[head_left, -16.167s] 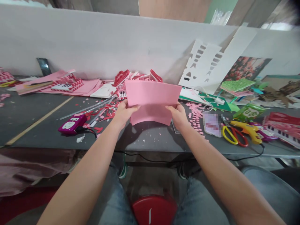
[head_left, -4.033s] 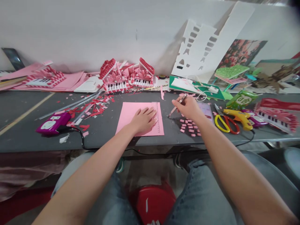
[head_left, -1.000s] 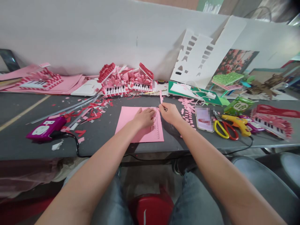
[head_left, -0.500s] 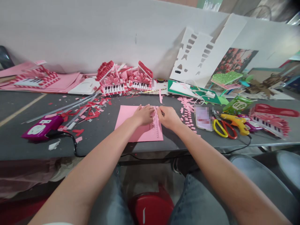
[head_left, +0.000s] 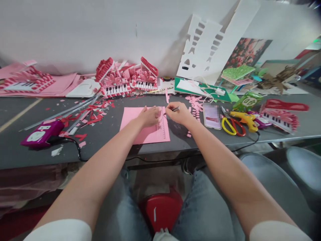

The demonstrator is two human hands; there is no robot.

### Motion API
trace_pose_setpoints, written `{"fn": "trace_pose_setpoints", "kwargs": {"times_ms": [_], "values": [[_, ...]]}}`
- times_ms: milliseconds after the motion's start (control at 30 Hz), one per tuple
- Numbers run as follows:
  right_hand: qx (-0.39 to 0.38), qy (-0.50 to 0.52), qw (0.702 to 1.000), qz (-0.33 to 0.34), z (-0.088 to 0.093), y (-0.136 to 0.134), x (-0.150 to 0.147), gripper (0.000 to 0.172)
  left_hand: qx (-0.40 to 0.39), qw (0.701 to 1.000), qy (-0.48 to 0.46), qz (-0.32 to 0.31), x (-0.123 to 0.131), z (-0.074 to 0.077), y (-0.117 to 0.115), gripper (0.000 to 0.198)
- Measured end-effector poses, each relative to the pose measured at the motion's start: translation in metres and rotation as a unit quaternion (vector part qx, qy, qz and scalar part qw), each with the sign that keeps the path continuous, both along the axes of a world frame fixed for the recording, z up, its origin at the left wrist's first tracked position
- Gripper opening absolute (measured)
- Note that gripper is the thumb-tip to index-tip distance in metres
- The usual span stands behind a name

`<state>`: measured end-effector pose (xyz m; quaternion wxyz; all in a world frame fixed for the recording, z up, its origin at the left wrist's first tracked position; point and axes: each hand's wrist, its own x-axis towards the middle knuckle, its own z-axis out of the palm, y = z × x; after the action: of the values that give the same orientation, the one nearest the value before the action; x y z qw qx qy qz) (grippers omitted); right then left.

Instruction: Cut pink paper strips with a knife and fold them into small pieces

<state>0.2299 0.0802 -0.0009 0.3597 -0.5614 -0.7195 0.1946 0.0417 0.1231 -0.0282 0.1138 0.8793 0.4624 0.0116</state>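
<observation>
Over my feed, the open left hand [head_left: 149, 116] presses a clear plastic ruler [head_left: 164, 130] onto the flat pink rectangular sheet [head_left: 149, 134] on the dark grey table [head_left: 112, 117], my right hand [head_left: 180, 114] gripping a slim metallic tool [head_left: 176, 109], apparently tracing or cutting, so I'd hold the ruler firm

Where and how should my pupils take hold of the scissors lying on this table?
Probably by the yellow and red loops of the scissors, from the near edge of the table. The loops lie nearest that edge, while the blades point away from it. A phone lies to the left and a yellow glue gun close on the right, so the near side looks freest.
</observation>
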Motion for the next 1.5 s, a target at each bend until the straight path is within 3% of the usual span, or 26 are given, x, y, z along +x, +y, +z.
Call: {"fn": "trace_pose_setpoints", "kwargs": {"times_ms": [167, 433, 900, 1067, 1233, 1500], "values": [[0.029, 0.03, 0.998, -0.046, 0.0, 0.021, 0.003, 0.027, -0.007, 1.0, 0.025, 0.004, 0.001, 0.002, 0.0, 0.061], [0.043, -0.013, 0.997, -0.055, -0.019, 0.041, -0.004, 0.035, -0.018, 0.999, 0.038, 0.016, 0.002, 0.004, -0.002, 0.064], [0.087, -0.122, 0.989, -0.014, -0.016, 0.02, -0.017, 0.039, -0.025, 0.999, 0.039, 0.021, 0.002, 0.001, 0.001, 0.068], [0.056, -0.077, 0.995, 0.004, -0.007, 0.018, -0.007, 0.043, -0.019, 0.999, 0.036, 0.015, 0.002, -0.001, 0.002, 0.063], [0.051, 0.002, 0.997, -0.051, -0.01, 0.028, -0.001, 0.042, -0.015, 0.999, 0.041, 0.017, 0.003, 0.001, 0.0, 0.063], [0.041, -0.022, 0.998, -0.049, -0.018, 0.037, -0.008, 0.043, -0.019, 0.999, 0.042, 0.019, 0.001, 0.004, -0.002, 0.064]]}}
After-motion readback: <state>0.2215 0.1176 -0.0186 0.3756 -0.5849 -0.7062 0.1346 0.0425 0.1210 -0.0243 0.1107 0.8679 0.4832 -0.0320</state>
